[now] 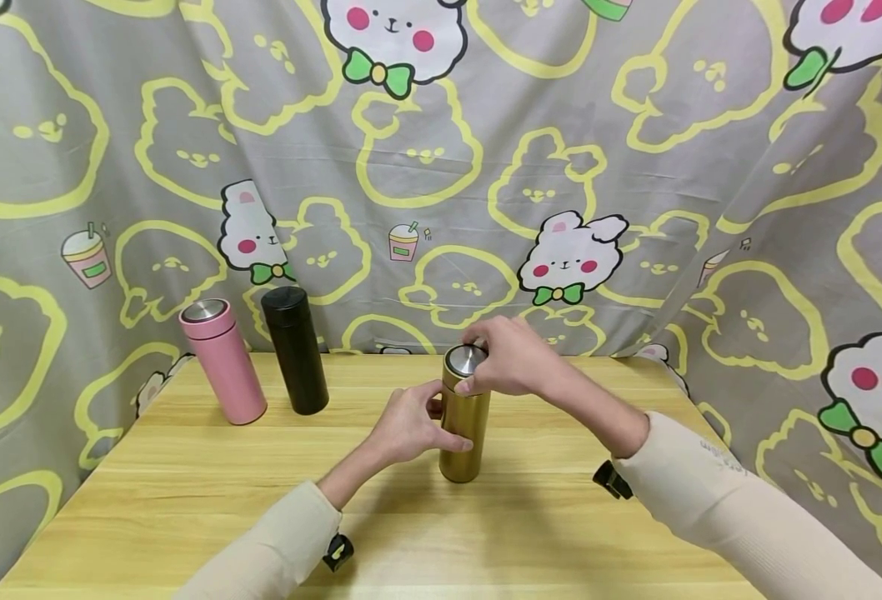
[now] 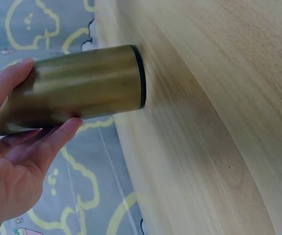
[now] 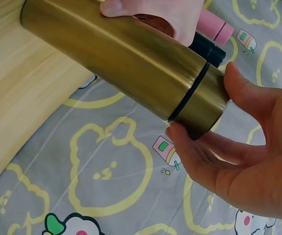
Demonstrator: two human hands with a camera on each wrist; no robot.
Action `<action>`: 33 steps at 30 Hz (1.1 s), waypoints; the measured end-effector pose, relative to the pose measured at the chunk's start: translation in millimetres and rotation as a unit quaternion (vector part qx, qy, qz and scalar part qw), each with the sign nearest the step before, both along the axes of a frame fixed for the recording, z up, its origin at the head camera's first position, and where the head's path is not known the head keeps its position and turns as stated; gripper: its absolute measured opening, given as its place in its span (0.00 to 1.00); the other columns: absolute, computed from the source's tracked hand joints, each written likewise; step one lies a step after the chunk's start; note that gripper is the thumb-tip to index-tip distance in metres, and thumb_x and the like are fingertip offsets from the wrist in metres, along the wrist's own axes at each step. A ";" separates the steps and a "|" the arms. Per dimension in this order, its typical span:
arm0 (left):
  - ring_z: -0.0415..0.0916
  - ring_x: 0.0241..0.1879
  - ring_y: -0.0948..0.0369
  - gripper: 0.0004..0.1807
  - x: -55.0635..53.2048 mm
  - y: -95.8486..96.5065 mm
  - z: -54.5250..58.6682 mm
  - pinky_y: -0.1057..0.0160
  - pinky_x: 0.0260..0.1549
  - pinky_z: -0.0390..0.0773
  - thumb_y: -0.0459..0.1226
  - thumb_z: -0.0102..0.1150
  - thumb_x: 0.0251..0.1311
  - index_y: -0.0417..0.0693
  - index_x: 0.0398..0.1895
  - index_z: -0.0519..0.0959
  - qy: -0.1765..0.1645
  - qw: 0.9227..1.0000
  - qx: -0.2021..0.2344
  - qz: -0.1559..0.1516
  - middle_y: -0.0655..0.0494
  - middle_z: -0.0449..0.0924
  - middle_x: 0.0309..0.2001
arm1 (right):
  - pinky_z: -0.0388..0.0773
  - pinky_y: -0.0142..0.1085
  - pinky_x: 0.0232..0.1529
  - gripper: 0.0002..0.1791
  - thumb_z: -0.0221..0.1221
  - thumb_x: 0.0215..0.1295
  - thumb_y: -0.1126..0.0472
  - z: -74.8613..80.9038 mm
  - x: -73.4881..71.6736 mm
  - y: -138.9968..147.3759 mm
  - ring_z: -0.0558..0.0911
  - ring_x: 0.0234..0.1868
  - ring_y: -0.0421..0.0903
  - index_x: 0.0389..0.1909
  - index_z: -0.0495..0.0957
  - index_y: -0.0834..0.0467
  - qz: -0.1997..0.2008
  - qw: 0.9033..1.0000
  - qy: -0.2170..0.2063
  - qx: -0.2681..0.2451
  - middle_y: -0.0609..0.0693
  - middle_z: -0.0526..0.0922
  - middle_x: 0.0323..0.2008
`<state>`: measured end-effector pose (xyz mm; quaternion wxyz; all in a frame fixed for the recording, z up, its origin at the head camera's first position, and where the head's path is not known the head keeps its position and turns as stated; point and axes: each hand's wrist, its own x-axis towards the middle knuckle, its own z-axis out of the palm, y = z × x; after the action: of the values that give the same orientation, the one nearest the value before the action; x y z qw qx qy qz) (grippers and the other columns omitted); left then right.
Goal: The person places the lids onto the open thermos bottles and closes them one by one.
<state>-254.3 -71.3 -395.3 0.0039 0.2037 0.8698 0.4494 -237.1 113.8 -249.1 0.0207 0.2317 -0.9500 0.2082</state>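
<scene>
A gold metal flask (image 1: 463, 433) (image 2: 82, 88) (image 3: 121, 58) stands upright on the wooden table (image 1: 186, 500) near its middle. My left hand (image 1: 411, 425) (image 2: 18, 147) grips the flask's body from the left, fingers and thumb curled round it. My right hand (image 1: 504, 358) (image 3: 229, 147) grips the flask's gold cap (image 3: 207, 100) from above and the right; the cap's silver top (image 1: 465, 358) shows beside the fingers. A dark seam ring separates cap and body in the right wrist view.
A pink flask (image 1: 223, 362) (image 3: 214, 27) and a black flask (image 1: 296, 350) (image 3: 207, 49) stand at the back left of the table. A grey cartoon-print cloth (image 1: 636, 167) hangs behind and along both sides. The table's front half is bare wood.
</scene>
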 end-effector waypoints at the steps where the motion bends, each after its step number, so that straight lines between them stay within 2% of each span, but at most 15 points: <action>1: 0.86 0.46 0.64 0.34 0.3 0.0 0.2 0.60 0.45 0.85 0.52 0.85 0.35 0.63 0.50 0.80 0.000 1.000 -0.001 0.001 0.60 0.89 0.45 | 0.76 0.35 0.30 0.28 0.80 0.45 0.50 -0.5 0.2 -0.5 0.81 0.31 0.45 0.46 0.85 0.59 -0.004 1.000 0.006 0.001 0.49 0.87 0.35; 5: 0.86 0.46 0.63 0.35 0.8 0.6 0.3 0.60 0.45 0.85 0.52 0.85 0.34 0.62 0.51 0.80 0.003 1.000 -0.004 0.006 0.59 0.89 0.46 | 0.73 0.34 0.26 0.26 0.79 0.44 0.44 -2.6 0.2 -1.0 0.79 0.27 0.45 0.37 0.83 0.58 -0.019 0.999 0.025 0.008 0.47 0.84 0.27; 8: 0.86 0.47 0.63 0.37 0.3 1.3 -0.5 0.60 0.45 0.85 0.52 0.85 0.34 0.61 0.53 0.80 0.007 1.000 -0.003 0.006 0.58 0.89 0.46 | 0.73 0.34 0.26 0.26 0.78 0.45 0.42 -3.3 0.5 -1.2 0.78 0.27 0.46 0.34 0.82 0.58 -0.027 0.999 0.027 0.014 0.47 0.82 0.25; 19: 0.86 0.49 0.60 0.35 1.7 2.6 0.9 0.59 0.45 0.85 0.51 0.85 0.35 0.58 0.51 0.79 0.005 1.000 -0.017 0.007 0.54 0.89 0.48 | 0.73 0.34 0.28 0.30 0.78 0.47 0.42 -1.7 3.8 -3.2 0.79 0.30 0.46 0.42 0.82 0.60 -0.027 0.999 0.016 0.036 0.48 0.84 0.31; 33: 0.86 0.51 0.57 0.39 -0.6 1.2 0.4 0.59 0.47 0.86 0.49 0.86 0.36 0.61 0.57 0.78 -0.006 1.000 0.005 -0.010 0.56 0.87 0.52 | 0.74 0.34 0.27 0.29 0.78 0.48 0.44 -2.1 4.0 -1.6 0.79 0.28 0.45 0.40 0.80 0.61 -0.018 0.999 0.003 0.029 0.49 0.83 0.31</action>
<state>-254.9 -70.2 -394.9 0.0124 0.2096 0.8657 0.4544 -233.2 112.2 -251.1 0.0207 0.2157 -0.9595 0.1797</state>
